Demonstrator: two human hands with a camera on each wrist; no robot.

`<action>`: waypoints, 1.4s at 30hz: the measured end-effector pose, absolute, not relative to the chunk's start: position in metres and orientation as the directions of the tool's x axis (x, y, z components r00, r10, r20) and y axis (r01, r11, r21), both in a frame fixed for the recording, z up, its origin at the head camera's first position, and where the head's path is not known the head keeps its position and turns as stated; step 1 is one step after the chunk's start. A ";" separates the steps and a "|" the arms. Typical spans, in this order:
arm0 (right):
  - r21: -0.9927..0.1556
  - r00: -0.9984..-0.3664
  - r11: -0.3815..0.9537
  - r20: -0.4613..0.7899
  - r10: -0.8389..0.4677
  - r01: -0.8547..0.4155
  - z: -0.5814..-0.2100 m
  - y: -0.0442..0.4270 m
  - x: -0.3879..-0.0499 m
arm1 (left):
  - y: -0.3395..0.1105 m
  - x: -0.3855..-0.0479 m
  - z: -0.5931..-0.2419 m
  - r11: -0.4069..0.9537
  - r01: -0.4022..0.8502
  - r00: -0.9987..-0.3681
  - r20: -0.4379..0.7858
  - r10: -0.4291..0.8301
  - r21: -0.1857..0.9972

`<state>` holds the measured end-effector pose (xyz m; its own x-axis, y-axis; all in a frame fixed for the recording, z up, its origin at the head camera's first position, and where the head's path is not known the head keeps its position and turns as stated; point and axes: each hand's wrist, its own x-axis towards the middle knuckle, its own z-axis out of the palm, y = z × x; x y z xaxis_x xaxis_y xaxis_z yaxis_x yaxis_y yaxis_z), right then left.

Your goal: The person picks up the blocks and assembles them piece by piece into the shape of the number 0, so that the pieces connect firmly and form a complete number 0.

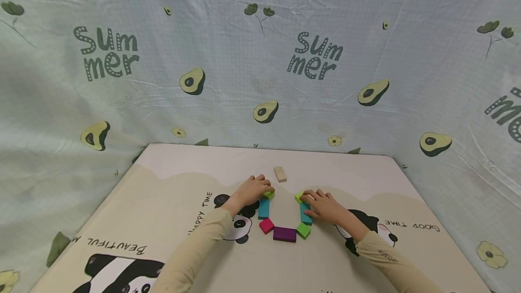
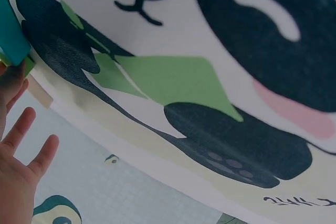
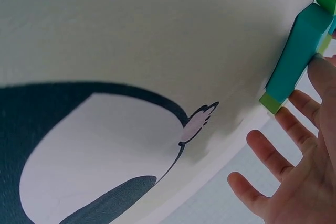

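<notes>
At the left of a U-shaped row of blocks, my left hand (image 1: 253,190) pinches a light green block (image 1: 269,195) at the far end of a blue block (image 1: 263,209). My right hand (image 1: 325,207) rests at the other side. Its forefinger touches a second light green block (image 1: 299,197); its thumb touches the second blue block (image 1: 306,214). In the right wrist view its other fingers spread loosely beside the blue block (image 3: 296,51). A red block (image 1: 267,225), a purple block (image 1: 284,234) and a green block (image 1: 303,230) form the near bend.
A plain wooden block (image 1: 280,174) lies beyond the row, near the far part of the table. The table cover (image 1: 211,257) is printed with pandas and words. Behind the table hangs a pale curtain (image 1: 228,58) printed with avocados.
</notes>
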<state>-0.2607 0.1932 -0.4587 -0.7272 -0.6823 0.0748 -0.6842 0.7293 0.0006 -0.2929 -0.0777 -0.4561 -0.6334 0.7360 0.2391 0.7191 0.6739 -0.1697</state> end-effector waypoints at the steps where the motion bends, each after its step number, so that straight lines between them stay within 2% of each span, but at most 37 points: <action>1: 0.002 -0.727 0.729 0.076 -0.682 -0.684 -0.459 0.193 -0.261 | -0.078 -0.293 -0.456 0.674 0.719 -0.635 0.234 0.736 -0.168; 21: -0.017 -0.735 0.736 0.062 -0.675 -0.677 -0.459 0.194 -0.261 | -0.076 -0.292 -0.458 0.680 0.719 -0.646 0.224 0.730 -0.144; 33: -0.019 -0.729 0.730 0.078 -0.680 -0.683 -0.459 0.194 -0.260 | -0.086 -0.286 -0.454 0.672 0.719 -0.620 0.272 0.736 -0.179; 36: -0.019 -0.727 0.729 0.082 -0.681 -0.685 -0.460 0.194 -0.260 | -0.088 -0.278 -0.454 0.682 0.716 -0.639 0.254 0.726 -0.149; 42: -0.022 -0.733 0.734 0.074 -0.676 -0.679 -0.460 0.194 -0.260 | -0.092 -0.260 -0.456 0.720 0.691 -0.712 0.105 0.694 -0.068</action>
<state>-0.2605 0.1943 -0.4601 -0.7334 -0.6758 0.0738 -0.6787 0.7341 -0.0220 -0.2604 -0.0921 -0.4557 -0.7123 0.6940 0.1049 0.6910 0.7196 -0.0683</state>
